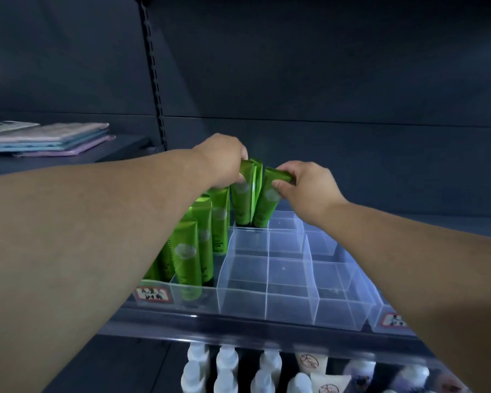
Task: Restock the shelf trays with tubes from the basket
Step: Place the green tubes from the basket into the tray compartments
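Your left hand (221, 160) grips a green tube (242, 205) and your right hand (306, 185) pinches a second tube (265, 207), both in far cells of the clear tray (267, 309). Pastel pouches (48, 137) lie far left, with white bottles (227, 363) below and dark shelving (323, 66) behind.

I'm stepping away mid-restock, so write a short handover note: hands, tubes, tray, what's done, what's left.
Left hand: grip on the top of an upright green plastic tube, base in the back row of the clear plastic divided tray.
Right hand: grip pinching the top of a second green tube, leaning, beside the first.
Done: the tray's left columns hold standing green tubes.
Left: its other middle and right compartments are empty; the basket is out of view.
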Demonstrator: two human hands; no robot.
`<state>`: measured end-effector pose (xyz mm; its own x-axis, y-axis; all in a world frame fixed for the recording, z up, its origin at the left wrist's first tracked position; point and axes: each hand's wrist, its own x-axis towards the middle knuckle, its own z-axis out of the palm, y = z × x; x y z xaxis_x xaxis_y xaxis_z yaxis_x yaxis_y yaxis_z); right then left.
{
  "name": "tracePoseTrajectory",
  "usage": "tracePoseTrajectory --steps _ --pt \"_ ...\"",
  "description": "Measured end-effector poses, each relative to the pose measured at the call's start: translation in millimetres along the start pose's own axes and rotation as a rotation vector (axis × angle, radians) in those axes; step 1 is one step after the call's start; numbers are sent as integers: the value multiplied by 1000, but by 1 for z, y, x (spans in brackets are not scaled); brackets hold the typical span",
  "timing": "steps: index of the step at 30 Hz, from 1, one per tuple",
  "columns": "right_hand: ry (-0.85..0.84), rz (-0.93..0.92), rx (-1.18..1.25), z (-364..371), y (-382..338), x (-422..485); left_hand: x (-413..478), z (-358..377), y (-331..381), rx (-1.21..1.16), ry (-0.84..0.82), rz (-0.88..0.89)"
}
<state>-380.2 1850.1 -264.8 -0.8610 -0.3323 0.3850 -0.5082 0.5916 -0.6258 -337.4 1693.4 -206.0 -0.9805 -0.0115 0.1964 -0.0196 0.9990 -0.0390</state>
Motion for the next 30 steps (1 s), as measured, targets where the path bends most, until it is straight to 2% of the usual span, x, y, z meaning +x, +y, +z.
tracePoseTrajectory --steps 4,11,25,30 --pt "-55 -34 -48 14 1 10 8 6 0 60 -84 6" --pt "-70 -38 -61 19 4 14 12 7 -1 113 -104 12" --pt "-56 -20 -109 15 0 7 5 6 -6 52 -46 -31" --pt "-39 -2 -109 -1 -9 -9 -10 0 -3 70 33 -43"
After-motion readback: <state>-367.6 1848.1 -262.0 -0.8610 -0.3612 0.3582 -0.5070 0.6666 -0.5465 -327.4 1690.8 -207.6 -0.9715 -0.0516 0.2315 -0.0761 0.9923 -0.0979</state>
